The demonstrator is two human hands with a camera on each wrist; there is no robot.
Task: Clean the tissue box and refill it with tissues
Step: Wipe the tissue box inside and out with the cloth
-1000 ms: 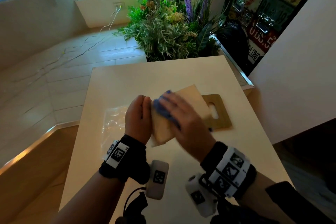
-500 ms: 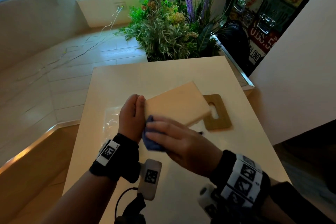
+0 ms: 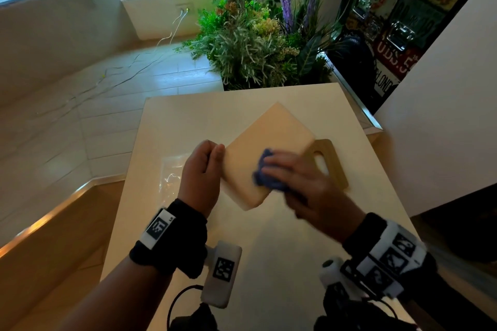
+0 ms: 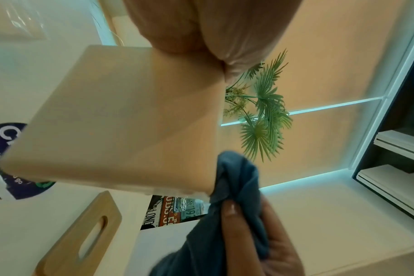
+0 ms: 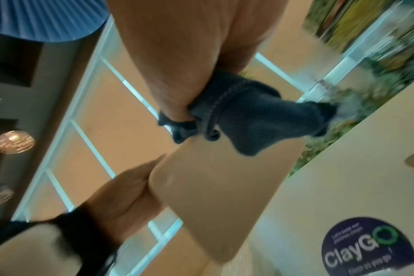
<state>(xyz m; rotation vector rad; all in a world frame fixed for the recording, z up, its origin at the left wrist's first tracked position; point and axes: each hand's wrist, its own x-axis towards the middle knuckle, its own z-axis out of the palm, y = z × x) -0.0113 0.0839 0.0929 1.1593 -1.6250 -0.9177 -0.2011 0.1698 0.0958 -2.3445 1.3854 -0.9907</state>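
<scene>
Above table (image 3: 269,250), your left hand (image 3: 200,174) is gripping box (image 3: 265,153) tilted, exposing face; right hand (image 3: 304,183) is clutching cloth (image 3: 265,172), wiping.

1. We find the tissue box (image 3: 265,150) held above the table (image 3: 269,250), mid-width, tilted.
2. Left hand (image 3: 200,172) on its left edge; right hand (image 3: 301,183) with cloth (image 3: 265,173) on its near-right face.
3. Lid (image 3: 329,162) flat toward the right edge, behind the right hand.
4. Plastic bag (image 3: 169,174) near the left edge.
5. Plants (image 3: 258,48) beyond the far edge.
</scene>
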